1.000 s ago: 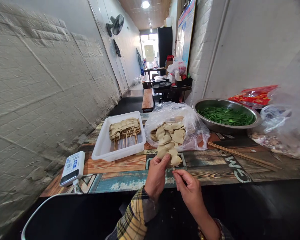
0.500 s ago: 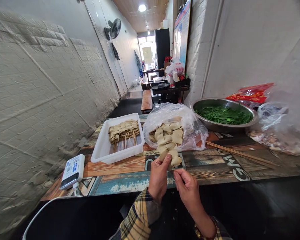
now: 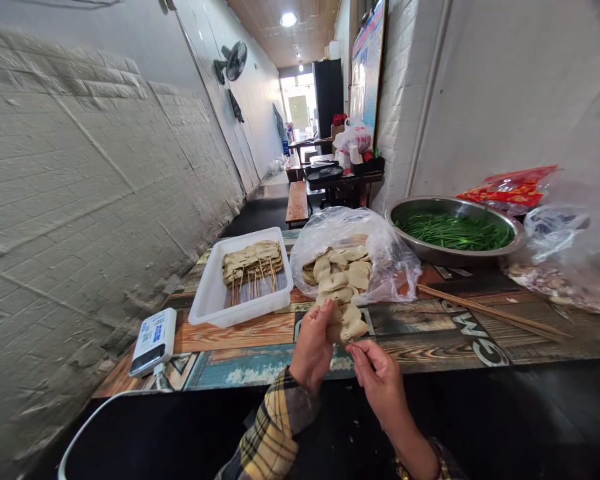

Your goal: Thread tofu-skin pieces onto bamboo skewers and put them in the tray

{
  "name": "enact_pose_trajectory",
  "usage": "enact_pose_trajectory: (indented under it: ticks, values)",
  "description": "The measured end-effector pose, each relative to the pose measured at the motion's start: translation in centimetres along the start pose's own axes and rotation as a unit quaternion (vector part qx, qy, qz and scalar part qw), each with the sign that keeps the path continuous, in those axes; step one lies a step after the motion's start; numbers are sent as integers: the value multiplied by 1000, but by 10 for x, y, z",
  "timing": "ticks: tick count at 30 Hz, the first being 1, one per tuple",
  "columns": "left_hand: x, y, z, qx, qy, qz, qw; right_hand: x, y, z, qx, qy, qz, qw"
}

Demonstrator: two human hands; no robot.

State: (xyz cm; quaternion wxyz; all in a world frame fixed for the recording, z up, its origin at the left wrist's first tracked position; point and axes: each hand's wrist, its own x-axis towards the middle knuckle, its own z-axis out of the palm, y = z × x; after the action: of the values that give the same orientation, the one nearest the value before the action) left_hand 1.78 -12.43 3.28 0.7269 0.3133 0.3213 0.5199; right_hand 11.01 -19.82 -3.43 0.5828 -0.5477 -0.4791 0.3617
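Note:
A skewer threaded with thin beige oval slices (image 3: 347, 321) is between my two hands, just over the near edge of the table. My left hand (image 3: 313, 347) grips the slices along their left side, thumb on top. Below them, my right hand (image 3: 380, 377) pinches the skewer's lower end between thumb and fingertips. The threaded slices overlap in view with more loose slices (image 3: 357, 272) in the mouth of a clear plastic bag (image 3: 395, 270). To the left, finished skewers of the same slices (image 3: 253, 260) lie stacked in a white plastic tray (image 3: 215, 313).
Bare bamboo skewers (image 3: 480, 307) lie on the table at right. Behind them stands a metal basin (image 3: 517, 243) of green chives (image 3: 455, 230), beside bagged food (image 3: 560, 280). A white payment device (image 3: 153, 341) with a cable sits at the left edge.
My left thumb has shifted up and left along the slices, uncovering more of them. My right hand keeps its pinch on the skewer end. The whole view has shifted slightly.

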Motion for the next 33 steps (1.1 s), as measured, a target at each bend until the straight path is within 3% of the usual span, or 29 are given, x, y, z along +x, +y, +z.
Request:
enact_pose_trajectory:
  ticks: [5, 11, 22, 27, 33]
  values:
    - [5, 4, 7, -12, 37, -27, 999, -1, 6, 3, 20, -13, 2, 1000]
    - [5, -1, 11, 28, 85, 20, 996, -3, 13, 3, 10, -9, -4, 1000]
    - [4, -5, 10, 30, 78, 24, 996, 0, 6, 1, 12, -6, 3, 1000]
    - [7, 2, 5, -3, 34, -5, 999, -1, 7, 0, 22, -16, 18, 999]
    - [12, 13, 5, 19, 46, 45, 998, -1, 6, 0, 15, -13, 5, 1000]
